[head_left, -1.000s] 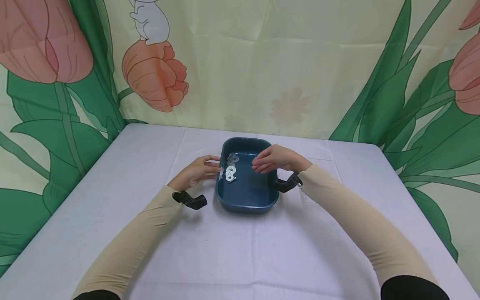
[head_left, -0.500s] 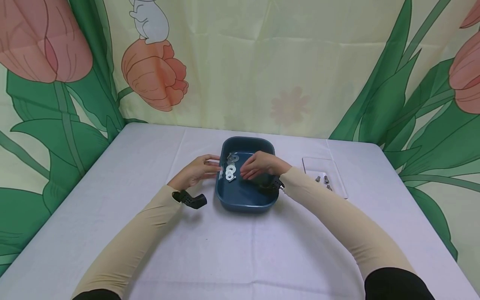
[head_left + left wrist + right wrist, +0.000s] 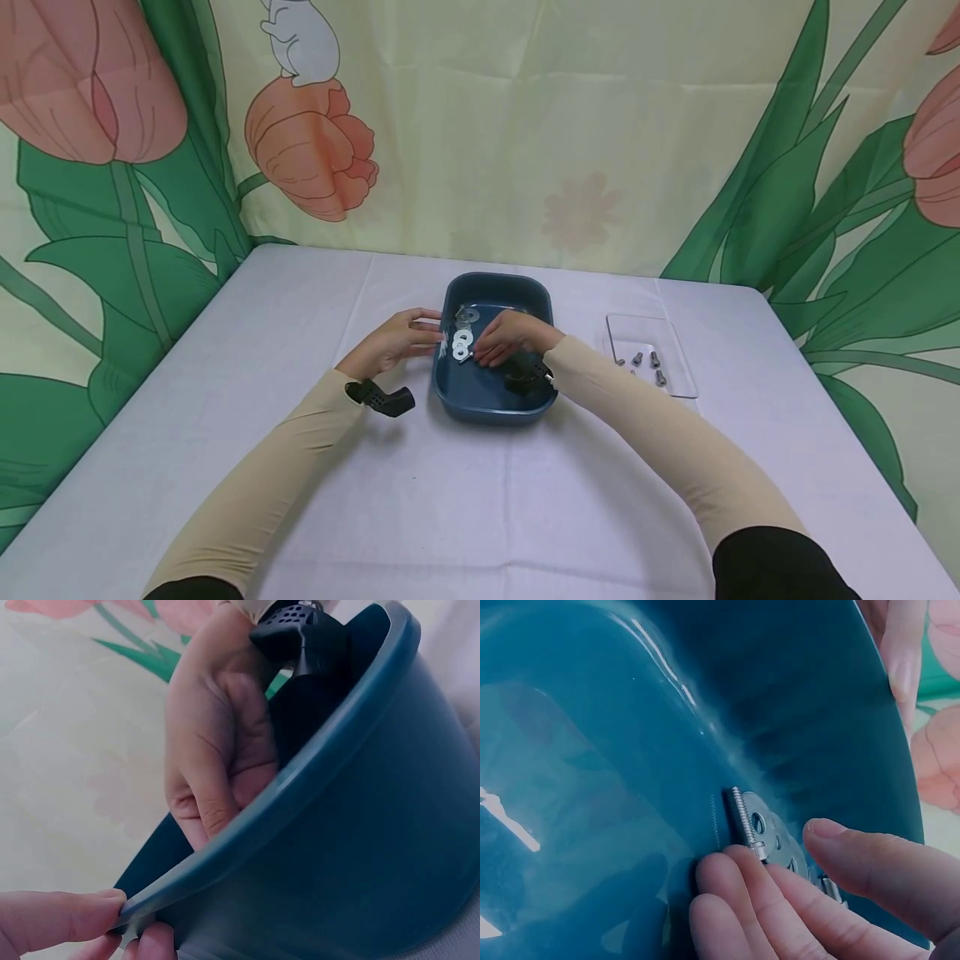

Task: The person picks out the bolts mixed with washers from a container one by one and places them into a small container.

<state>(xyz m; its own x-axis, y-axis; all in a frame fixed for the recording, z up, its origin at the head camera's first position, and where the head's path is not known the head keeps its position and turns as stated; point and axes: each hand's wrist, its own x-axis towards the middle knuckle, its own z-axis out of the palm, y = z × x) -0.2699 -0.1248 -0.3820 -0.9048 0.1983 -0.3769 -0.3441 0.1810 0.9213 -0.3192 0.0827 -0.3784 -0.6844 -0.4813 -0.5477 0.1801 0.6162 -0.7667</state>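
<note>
The right hand [image 3: 514, 337] reaches down into the deep, dark blue rectangular plastic tray [image 3: 495, 404], its fingers loosely extended. In the right wrist view the fingertips [image 3: 718, 871] touch the head end of a small threaded steel bolt [image 3: 744, 819] that lies against a cluster of flat silver metal washers [image 3: 774, 834]; the thumb hovers just above them and nothing is pinched yet, as far as the blurred close view allows. From the head view the washers [image 3: 461, 337] sit against the tray's left inner wall, towards its far half.

The left hand [image 3: 393, 342] is at the tray's left rim. In the left wrist view its thumb and a finger [image 3: 64, 919] pinch the rim's edge [image 3: 247, 840].

The tray stands in the middle of the table, on a pale lilac cloth [image 3: 465, 508] that covers the whole surface. To the right of the tray, a short way off, lies a clear, flat plastic lid or dish [image 3: 663, 333] with a few small steel screws [image 3: 645, 362] on it.

Behind and on both sides hangs a cream fabric backdrop [image 3: 525, 125] printed with large pink tulips, green leaves and a white rabbit, closing off the room.
</note>
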